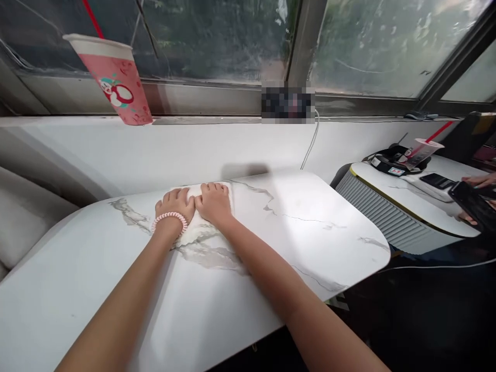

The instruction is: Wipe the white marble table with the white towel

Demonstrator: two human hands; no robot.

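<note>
White marble table (116, 289) stretches under your arms. Your left hand (174, 203) and right hand (214, 201) lie flat, side by side and touching, pressing a white cloth (194, 227) against it. Beyond your left hand, a pink cup (116, 82) stands on the windowsill (201, 120).

White marble, pink cups, grey window light

The near table (310, 227) is white with grey marble veining; the cloth (201, 192) on it at the far side looks plain white. A pink-and-white coiled band (169, 218) rings the left wrist. The far-left cup (116, 77) is pink with a white rim, a red-and-white figure and a red straw. The right table (391, 181) is white with a yellow edge above grey ribbing.
</note>
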